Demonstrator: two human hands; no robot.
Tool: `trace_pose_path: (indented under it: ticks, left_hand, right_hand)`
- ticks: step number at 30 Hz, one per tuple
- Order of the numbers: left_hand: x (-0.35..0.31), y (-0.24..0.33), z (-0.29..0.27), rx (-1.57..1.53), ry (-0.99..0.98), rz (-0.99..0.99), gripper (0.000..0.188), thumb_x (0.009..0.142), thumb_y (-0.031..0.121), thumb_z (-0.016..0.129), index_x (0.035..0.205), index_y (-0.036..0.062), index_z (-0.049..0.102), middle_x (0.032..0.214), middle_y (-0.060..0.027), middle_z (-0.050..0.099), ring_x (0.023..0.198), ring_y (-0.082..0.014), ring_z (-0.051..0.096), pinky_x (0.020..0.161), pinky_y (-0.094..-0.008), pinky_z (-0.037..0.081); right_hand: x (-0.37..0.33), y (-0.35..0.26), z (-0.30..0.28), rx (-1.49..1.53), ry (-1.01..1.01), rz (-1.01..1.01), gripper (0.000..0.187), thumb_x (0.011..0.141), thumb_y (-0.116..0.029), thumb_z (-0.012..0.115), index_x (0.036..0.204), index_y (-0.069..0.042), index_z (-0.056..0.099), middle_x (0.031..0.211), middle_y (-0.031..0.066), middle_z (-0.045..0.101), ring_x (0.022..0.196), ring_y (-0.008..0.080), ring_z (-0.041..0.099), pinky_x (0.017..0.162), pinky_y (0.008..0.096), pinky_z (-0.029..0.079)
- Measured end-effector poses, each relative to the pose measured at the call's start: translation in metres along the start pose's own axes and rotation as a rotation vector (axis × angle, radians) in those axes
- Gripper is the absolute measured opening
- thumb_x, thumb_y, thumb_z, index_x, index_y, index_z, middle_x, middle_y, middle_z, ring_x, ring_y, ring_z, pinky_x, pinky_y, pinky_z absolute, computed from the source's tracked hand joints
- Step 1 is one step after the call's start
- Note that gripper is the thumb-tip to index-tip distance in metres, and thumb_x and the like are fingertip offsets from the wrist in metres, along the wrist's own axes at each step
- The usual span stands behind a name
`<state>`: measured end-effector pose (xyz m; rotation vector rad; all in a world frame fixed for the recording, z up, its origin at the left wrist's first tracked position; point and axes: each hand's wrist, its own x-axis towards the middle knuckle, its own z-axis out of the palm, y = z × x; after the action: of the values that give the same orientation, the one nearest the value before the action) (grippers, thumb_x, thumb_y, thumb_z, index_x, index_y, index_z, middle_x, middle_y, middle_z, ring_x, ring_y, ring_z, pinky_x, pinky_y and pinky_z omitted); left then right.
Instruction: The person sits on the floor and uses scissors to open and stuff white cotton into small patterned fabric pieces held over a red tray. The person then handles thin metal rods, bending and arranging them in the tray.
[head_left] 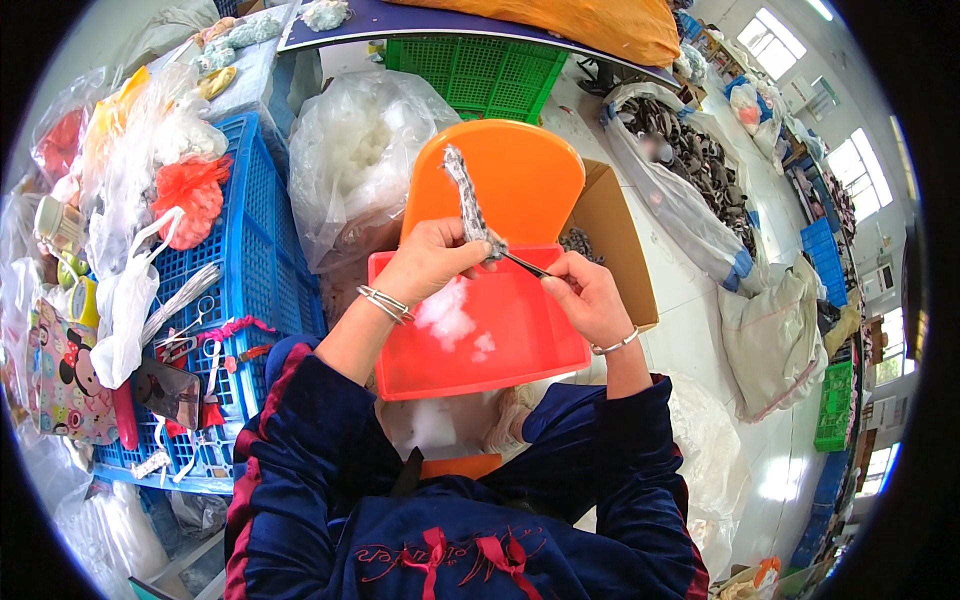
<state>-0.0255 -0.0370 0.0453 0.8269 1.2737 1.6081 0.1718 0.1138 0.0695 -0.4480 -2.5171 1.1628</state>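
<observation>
My left hand [440,262] is closed round the lower end of a slim grey-and-white plush tube [463,190], which points up and away in front of the orange chair back. In my right hand [592,300] is a slim dark metal tool [524,264], its kind not clear. The tool's far end meets the plush piece at my left fingers, so its tip is hidden. Below both hands sits a red plastic tray [530,345] with tufts of white stuffing [446,316] in it.
Behind the tray stands an orange chair [520,165], with a clear bag of stuffing [365,150] to its left. A cardboard box [617,235] is at the right. Blue crates [255,210] heaped with bags flank my left. A sack of dark plush pieces [670,150] lies far right.
</observation>
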Motion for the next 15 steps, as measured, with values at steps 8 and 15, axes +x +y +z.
trace_pose_path:
  ticks: [8,15]
  left_hand:
    - [0.0018,-0.0021,-0.0106,0.244,-0.002,0.007,0.017,0.088,0.015,0.067,0.097,0.0017,0.071,0.08,0.0024,0.065,0.069,-0.0031,0.053,0.065,-0.0198,0.045]
    - [-0.0003,0.0015,-0.0044,0.228,0.035,0.012,0.021,0.087,0.023,0.069,0.08,0.003,0.067,0.069,0.0032,0.058,0.061,-0.0037,0.05,0.055,-0.0218,0.041]
  right_hand:
    - [-0.0006,-0.002,-0.0005,0.001,0.02,-0.016,0.011,0.087,-0.006,0.065,0.084,0.002,0.058,0.066,0.0053,0.052,0.056,0.0097,0.046,0.052,0.0252,0.038]
    - [-0.0016,-0.0041,-0.0004,-0.001,0.01,-0.027,0.01,0.087,-0.006,0.065,0.085,0.002,0.058,0.066,0.005,0.053,0.056,0.0096,0.046,0.053,0.0254,0.038]
